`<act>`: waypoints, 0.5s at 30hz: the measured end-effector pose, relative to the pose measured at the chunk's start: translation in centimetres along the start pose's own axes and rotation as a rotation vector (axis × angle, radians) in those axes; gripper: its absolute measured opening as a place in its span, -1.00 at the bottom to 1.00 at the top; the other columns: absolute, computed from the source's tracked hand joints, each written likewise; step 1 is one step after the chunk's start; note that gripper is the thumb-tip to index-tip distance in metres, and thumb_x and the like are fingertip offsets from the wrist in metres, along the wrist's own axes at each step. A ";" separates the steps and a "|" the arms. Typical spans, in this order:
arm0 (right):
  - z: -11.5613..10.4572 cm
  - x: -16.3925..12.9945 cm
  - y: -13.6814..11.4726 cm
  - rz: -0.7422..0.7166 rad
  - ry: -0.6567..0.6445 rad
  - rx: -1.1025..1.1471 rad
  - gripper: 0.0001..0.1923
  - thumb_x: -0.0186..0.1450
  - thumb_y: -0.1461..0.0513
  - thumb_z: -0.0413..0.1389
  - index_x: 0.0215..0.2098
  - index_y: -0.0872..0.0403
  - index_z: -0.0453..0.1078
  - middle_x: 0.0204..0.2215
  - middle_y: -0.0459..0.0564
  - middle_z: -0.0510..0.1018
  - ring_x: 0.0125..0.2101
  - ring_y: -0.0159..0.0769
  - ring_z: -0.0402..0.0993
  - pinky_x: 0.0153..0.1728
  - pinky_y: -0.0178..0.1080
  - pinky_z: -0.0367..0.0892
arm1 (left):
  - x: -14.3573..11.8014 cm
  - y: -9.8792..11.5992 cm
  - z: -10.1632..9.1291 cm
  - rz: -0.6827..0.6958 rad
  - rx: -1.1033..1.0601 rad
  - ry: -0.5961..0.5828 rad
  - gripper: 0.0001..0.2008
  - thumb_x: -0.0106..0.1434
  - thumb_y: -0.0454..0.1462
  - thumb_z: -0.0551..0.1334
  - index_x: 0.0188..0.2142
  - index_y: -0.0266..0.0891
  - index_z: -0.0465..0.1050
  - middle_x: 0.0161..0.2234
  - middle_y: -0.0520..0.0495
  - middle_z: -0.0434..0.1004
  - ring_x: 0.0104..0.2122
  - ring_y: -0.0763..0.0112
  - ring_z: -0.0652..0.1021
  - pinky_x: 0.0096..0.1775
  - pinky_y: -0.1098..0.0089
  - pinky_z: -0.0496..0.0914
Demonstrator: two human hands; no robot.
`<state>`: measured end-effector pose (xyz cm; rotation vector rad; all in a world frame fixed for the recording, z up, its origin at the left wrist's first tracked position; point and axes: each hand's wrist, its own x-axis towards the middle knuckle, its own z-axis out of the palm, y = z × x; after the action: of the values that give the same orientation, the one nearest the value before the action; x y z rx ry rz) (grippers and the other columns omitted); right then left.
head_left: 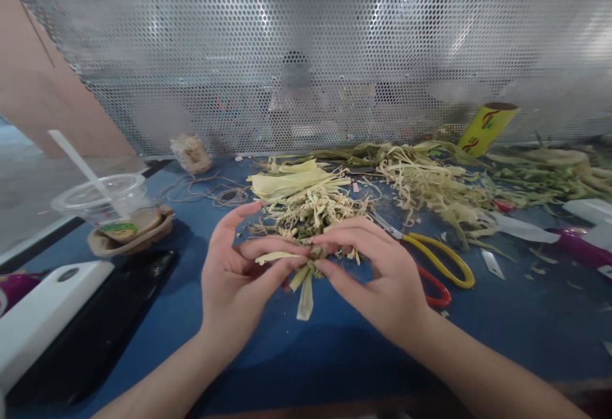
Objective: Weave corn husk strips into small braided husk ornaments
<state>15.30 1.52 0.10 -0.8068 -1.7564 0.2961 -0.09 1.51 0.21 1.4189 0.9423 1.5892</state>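
Holding a small bundle of pale leaf strips [306,272] between both hands, just above the blue table [306,355]. Left hand [239,272] is partly closed, fingertips pinching the bundle from the left, thumb up and free. Right hand [377,272] is curled over the top, fingers pressed on the same bundle from the right. The middle of the bundle is covered by fingers; only a few strip ends hang out below, so how it's bound or folded can't be made out.

Just behind the hands sits a heap of shredded husk [310,205], hard to separate from what's being held. More strips and green leaves [430,183] run to the right, blurred at the frame edge.

Scissors [430,259]: yellow and red handles visible, blades mostly hidden behind the right hand. A yellow roll [488,127] leans at the perforated metal screen [306,43]; shapes behind the screen are unreadable.

Left side: plastic cup with straw [102,199] on a brown holder, a black flat object [95,323], a white device [38,317] cut off at the edge. Right edge: purple-and-white items [581,240], cut off, can't identify. A lumpy pale object [191,153] sits by the screen, unclear.
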 end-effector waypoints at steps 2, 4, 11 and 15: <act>-0.1 -0.3 -0.2 -0.155 0.015 -0.142 -0.78 0.13 0.31 0.19 -0.23 0.07 0.44 -0.35 0.00 0.47 -0.32 -0.32 0.39 -0.27 -0.19 0.28 | 0.0 0.1 0.0 -0.049 -0.021 -0.004 -0.47 0.01 -0.43 0.32 -0.08 -0.14 0.12 -0.55 0.15 0.60 -0.48 0.39 0.61 -0.53 0.50 0.47; -0.1 -0.5 -0.3 -0.263 0.030 -0.246 -0.79 0.12 0.27 0.21 -0.24 0.03 0.46 -0.33 0.01 0.44 -0.33 -0.30 0.36 -0.31 -0.16 0.23 | 0.1 0.1 -0.1 -0.074 -0.037 -0.012 -0.47 0.02 -0.45 0.31 -0.08 -0.14 0.11 -0.54 0.15 0.60 -0.48 0.44 0.60 -0.54 0.56 0.46; 1.1 -0.2 -0.9 -0.129 0.110 -0.299 -0.90 0.07 0.19 0.26 -0.44 0.00 0.45 -0.36 -0.04 0.41 -0.35 -0.28 0.33 -0.26 -0.13 0.11 | 0.0 -0.1 0.0 -0.090 -0.079 0.015 -0.45 0.00 -0.48 0.31 -0.08 -0.16 0.11 -0.53 0.12 0.61 -0.48 0.46 0.61 -0.43 0.57 0.51; 1.4 -0.1 -0.9 -0.039 0.111 -0.306 -0.81 0.03 0.19 0.28 -0.54 0.07 0.35 -0.41 -0.07 0.40 -0.34 -0.28 0.34 -0.24 -0.15 0.08 | 0.0 -0.2 0.1 -0.041 -0.026 0.043 -0.43 -0.02 -0.46 0.33 -0.07 -0.19 0.11 -0.55 0.09 0.60 -0.39 0.42 0.62 -0.33 0.52 0.51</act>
<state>13.68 1.06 0.01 -0.9854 -1.7327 -0.0461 0.01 1.54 0.04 1.3444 0.9665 1.6009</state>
